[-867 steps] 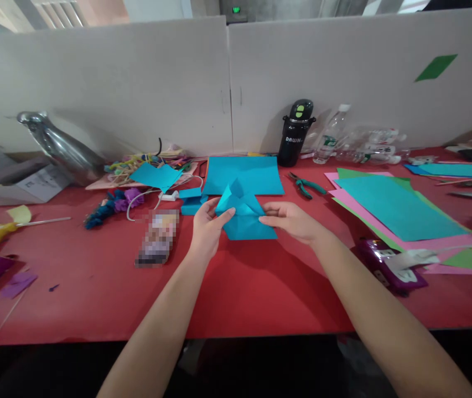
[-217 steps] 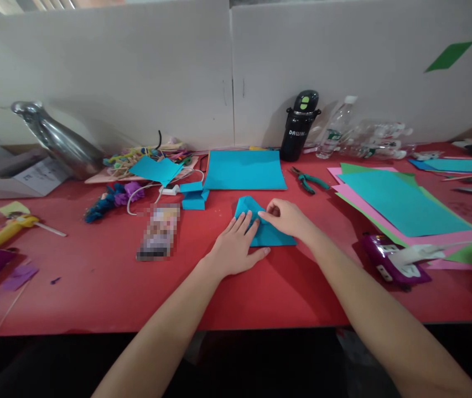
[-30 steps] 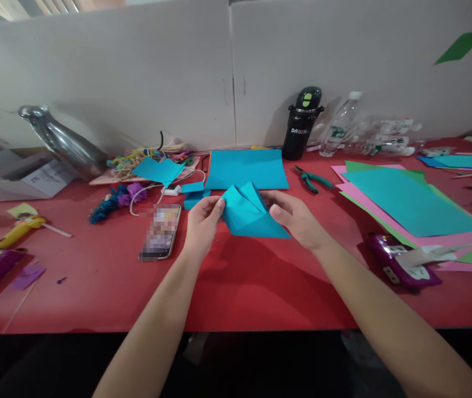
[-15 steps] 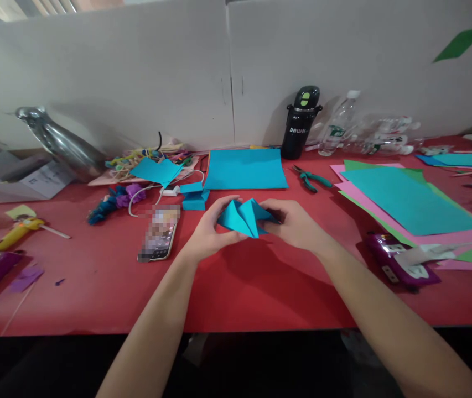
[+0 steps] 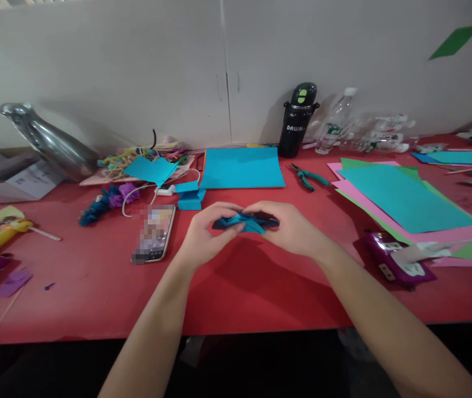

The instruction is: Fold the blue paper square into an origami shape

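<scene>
A piece of folded blue paper is held between both hands above the red table. My left hand grips its left side, with the thumb in front and the fingers over the top. My right hand closes on its right side, fingers bent across the upper edge. Much of the paper is hidden behind fingers, so its full shape cannot be made out. Just left of my left hand stands another folded blue paper piece, and a phone lies near it.
Blue sheets lie behind the hands, with pliers and a black bottle to their right. Coloured paper and a purple power strip are at the right. A yellow glue gun and a metal jug are left.
The folded blue paper has gone from pointed, raised flaps to a flatter, lower form. Both hands have drawn closer together over it. The view has shifted slightly.
</scene>
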`<state>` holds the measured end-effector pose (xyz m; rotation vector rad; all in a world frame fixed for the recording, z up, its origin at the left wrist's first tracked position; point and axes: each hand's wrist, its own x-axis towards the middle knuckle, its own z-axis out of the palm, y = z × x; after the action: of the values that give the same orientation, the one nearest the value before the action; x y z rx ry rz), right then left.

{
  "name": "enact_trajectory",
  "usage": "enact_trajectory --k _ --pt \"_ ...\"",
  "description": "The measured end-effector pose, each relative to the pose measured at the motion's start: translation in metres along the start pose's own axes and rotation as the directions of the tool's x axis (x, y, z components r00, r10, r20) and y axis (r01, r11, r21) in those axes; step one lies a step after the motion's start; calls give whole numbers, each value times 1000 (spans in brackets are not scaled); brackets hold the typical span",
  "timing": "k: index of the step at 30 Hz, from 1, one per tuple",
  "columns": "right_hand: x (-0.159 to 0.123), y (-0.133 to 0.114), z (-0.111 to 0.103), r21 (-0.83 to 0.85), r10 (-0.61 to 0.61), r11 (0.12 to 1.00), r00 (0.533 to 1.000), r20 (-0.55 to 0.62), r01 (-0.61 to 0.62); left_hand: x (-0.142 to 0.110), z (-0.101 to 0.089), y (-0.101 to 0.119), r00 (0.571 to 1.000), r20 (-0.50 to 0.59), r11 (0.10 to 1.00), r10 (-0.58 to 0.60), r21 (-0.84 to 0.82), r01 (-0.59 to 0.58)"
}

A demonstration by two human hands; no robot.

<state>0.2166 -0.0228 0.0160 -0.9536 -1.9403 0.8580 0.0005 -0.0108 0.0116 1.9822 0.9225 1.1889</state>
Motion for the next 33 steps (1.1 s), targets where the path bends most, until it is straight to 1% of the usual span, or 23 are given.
enact_trajectory --k 3,7,9,12,16,19,22,27,31,33 --pt "-2 -2 -2 -5 -4 1000 998 -66 3 1 -3 1 999 -51 999 4 -35 -6" --pt "-3 -3 -9 -121 16 992 993 -114 -30 1 -5 -4 996 -86 992 -12 -126 1" --pt "-1 -4 -10 -180 -36 984 991 -129 13 1 -5 -6 995 -95 988 -11 -155 -4" --pt "1 -5 -9 -229 -136 968 979 -149 99 0 -5 -6 997 -71 988 5 -155 -16" --pt "1 -5 -6 -260 -188 955 972 -143 146 0 -5 -3 999 -21 995 43 -94 -45" --pt "0 -5 -4 -313 -227 932 967 -115 181 1 -2 -2 993 -6 993 115 16 -115" --pt "-1 -5 -3 -381 -261 903 958 -122 198 3 0 -4 982 -40 977 186 112 -180" --pt "-1 -1 -5 -487 -287 855 944 -164 176 2 -2 -7 959 -108 950 262 204 -236" --pt "0 3 -5 -542 -325 815 936 -135 205 1 -2 -7 949 -106 933 295 245 -263" --pt "1 3 -3 -568 -362 790 923 -130 230 1 -2 -6 946 -101 925 308 262 -273"
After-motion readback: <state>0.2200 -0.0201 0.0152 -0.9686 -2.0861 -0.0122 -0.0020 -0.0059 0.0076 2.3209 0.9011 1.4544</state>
